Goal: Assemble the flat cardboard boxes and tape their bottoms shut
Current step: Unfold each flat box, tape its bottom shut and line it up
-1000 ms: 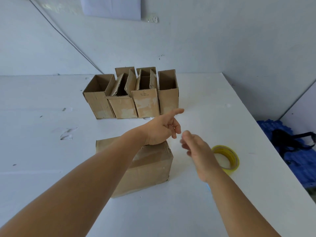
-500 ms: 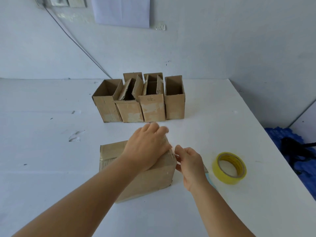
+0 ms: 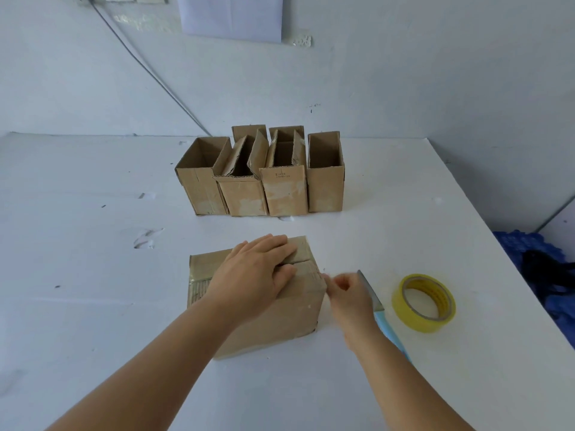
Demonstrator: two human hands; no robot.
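Left hand (image 3: 255, 275) presses box (image 3: 273, 325), flap seam running left-right.

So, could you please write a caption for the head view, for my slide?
Left hand presses flat on the near cardboard box; right hand pinches at its corner, beside the yellow tape roll.

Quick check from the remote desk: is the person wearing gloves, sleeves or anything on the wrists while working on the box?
No. Both hands, left hand and right hand, are bare, with no gloves, rings, watch or bands visible. Both forearms are uncovered as far as the frame's lower edge; no sleeve shows.
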